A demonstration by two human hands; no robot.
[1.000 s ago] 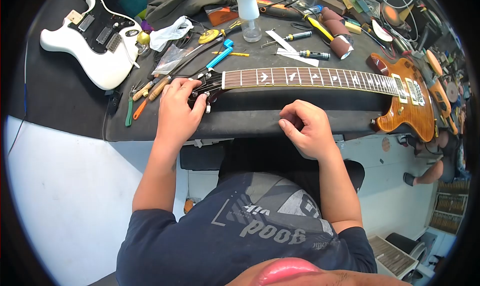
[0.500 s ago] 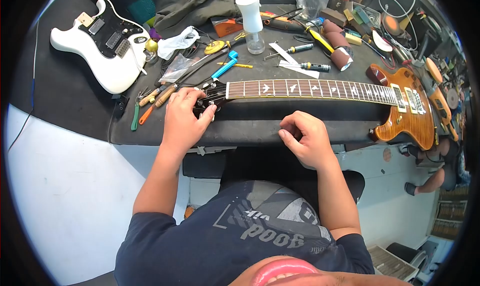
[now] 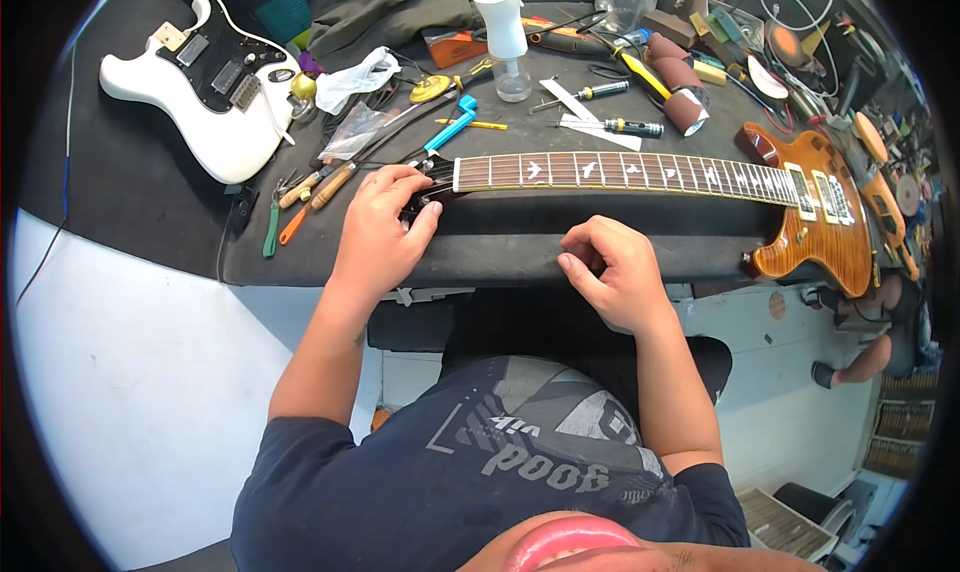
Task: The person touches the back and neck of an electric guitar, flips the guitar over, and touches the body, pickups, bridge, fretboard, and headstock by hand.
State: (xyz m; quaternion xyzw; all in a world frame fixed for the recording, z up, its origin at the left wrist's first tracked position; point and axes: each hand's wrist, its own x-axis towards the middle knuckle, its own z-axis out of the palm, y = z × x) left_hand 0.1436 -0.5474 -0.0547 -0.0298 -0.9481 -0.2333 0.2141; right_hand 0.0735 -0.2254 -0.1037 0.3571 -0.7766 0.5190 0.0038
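Observation:
An amber flame-top electric guitar (image 3: 818,244) lies across the bench, its neck pointing left. At its dark headstock (image 3: 440,175) is my left hand (image 3: 385,230), fingers curled over the far side and thumb on the near side by the tuning pegs. The hand covers much of the headstock, and the exact fingertip contact is hidden. My right hand (image 3: 615,272) hovers or rests by the front edge of the bench, below the neck. Its fingers are loosely curled toward the thumb, with nothing visible in them.
A white guitar body (image 3: 195,102) lies at the left. Behind the neck are a white spray bottle (image 3: 503,37), a blue string winder (image 3: 455,124), a pencil (image 3: 472,124) and screwdrivers (image 3: 634,128). Wood-handled tools (image 3: 333,186) lie beside my left hand. Another person's leg (image 3: 862,360) shows at right.
My left hand has shifted slightly right along the headstock, its fingers bunched closer together. The guitar's neck sits slightly higher in view. My right hand stays nearly still.

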